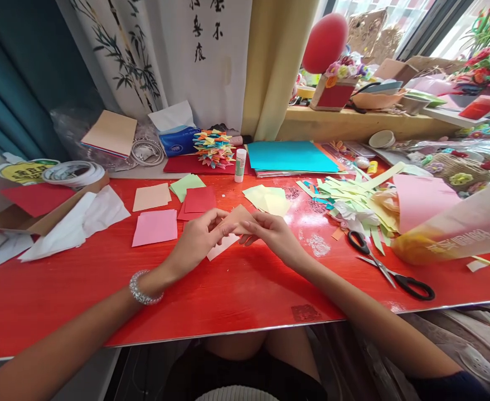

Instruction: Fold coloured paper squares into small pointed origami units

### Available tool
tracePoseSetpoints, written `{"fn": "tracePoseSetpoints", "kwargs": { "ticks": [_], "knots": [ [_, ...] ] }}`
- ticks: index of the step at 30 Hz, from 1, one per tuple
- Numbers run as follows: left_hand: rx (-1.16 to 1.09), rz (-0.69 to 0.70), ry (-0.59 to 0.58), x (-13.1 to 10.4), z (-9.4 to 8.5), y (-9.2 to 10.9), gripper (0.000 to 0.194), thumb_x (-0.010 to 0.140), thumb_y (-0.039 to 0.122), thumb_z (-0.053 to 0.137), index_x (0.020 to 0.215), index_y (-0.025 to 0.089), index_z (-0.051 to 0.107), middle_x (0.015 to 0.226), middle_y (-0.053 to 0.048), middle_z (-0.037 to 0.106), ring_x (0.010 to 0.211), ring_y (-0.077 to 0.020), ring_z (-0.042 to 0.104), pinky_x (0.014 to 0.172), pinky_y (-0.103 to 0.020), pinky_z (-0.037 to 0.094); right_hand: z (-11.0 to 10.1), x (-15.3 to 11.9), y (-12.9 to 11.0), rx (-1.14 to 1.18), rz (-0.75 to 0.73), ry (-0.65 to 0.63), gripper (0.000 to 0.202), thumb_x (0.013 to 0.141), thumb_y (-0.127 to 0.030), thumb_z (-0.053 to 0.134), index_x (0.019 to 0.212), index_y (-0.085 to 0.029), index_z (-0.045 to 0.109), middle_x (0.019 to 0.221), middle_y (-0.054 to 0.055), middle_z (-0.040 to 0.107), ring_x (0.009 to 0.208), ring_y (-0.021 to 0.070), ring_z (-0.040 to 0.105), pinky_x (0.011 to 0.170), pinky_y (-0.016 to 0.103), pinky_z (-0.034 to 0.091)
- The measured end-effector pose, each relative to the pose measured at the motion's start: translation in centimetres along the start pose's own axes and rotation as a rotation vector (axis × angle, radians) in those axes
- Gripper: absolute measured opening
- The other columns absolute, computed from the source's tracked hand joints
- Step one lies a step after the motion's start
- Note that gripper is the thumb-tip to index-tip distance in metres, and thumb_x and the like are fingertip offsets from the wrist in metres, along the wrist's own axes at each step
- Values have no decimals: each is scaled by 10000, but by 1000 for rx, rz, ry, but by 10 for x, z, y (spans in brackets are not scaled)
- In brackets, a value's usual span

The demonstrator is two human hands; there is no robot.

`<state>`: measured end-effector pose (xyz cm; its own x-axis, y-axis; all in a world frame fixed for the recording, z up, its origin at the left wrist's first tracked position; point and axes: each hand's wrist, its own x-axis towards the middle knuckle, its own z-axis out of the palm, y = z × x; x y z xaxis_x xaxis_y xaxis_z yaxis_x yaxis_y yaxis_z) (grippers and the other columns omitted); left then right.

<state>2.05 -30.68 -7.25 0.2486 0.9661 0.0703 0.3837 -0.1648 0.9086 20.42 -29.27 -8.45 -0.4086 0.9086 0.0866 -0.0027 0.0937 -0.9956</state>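
Note:
Over the middle of the red table, my left hand (200,236) and my right hand (272,231) pinch a peach paper sheet (240,216) between them, one at each side. The sheet is tilted, with one corner pointing away from me. Beneath my hands a paler piece of paper (223,248) shows; whether it belongs to the same sheet I cannot tell. Just beyond my left hand lie red paper squares (198,200), and to the left of it are pink squares (156,226). Pale yellow squares (267,199) rest past my right hand.
Open black-handled scissors (389,270) lie at the right, near paper strips (362,197) and a plastic bag (457,228). A glue stick (240,165) stands at the back beside blue paper sheets (292,157) and a folded-paper ornament (213,148). A cardboard box (48,223) stands left.

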Motion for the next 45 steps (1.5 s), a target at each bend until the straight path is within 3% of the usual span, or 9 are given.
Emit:
{"fn": "tracePoseSetpoints", "kwargs": {
  "ticks": [5,10,15,22,27,31,37,45],
  "knots": [
    [-37,-17,-54,0,1,-4,339,840,517,534,793,181,541,643,25,520,573,-106,486,548,-231,383,-1,-1,1,-92,26,46,344,843,-475,588,698,-164,564,634,20,627,603,149,656,603,273,525],
    [-12,-35,-11,0,5,-8,356,845,530,521,738,191,498,568,43,480,471,-86,442,474,-224,336,-3,1,6,-89,32,6,371,834,-505,585,691,-162,582,665,35,662,566,132,643,585,264,521],
    [156,-21,-49,-2,7,-2,330,892,489,447,755,196,512,564,35,498,478,-102,448,487,-234,329,-5,3,12,-75,39,6,360,850,-495,567,714,-162,580,631,19,636,493,111,599,511,243,480],
    [180,-32,-26,-3,5,-3,346,895,503,427,727,203,467,535,48,488,482,-115,452,513,-244,330,-8,1,11,-48,27,-36,345,837,-493,590,880,-153,628,763,46,677,598,141,643,602,279,515],
    [342,64,-4,0,4,-6,334,888,503,445,815,197,560,762,-10,614,655,-153,533,588,-264,371,-9,2,10,-85,56,-63,307,833,-460,603,803,-157,641,691,27,659,612,153,655,617,282,511],
    [240,95,14,1,4,-5,286,901,438,447,866,196,597,863,-26,636,806,-175,560,689,-272,405,-7,2,9,-71,49,-74,275,842,-425,604,808,-155,642,654,17,650,604,145,656,613,270,514],
    [75,21,81,2,3,-7,270,870,433,503,775,186,561,766,9,597,715,-142,525,663,-254,389,-7,2,7,18,96,-41,287,799,-429,656,892,-158,642,681,19,677,643,157,676,657,290,534],
    [4,-15,29,2,3,-9,269,873,430,499,834,178,582,799,1,586,759,-147,511,688,-261,368,-8,2,5,23,83,-32,266,789,-395,674,850,-136,663,645,28,677,609,149,671,643,283,542]
  ]
}}
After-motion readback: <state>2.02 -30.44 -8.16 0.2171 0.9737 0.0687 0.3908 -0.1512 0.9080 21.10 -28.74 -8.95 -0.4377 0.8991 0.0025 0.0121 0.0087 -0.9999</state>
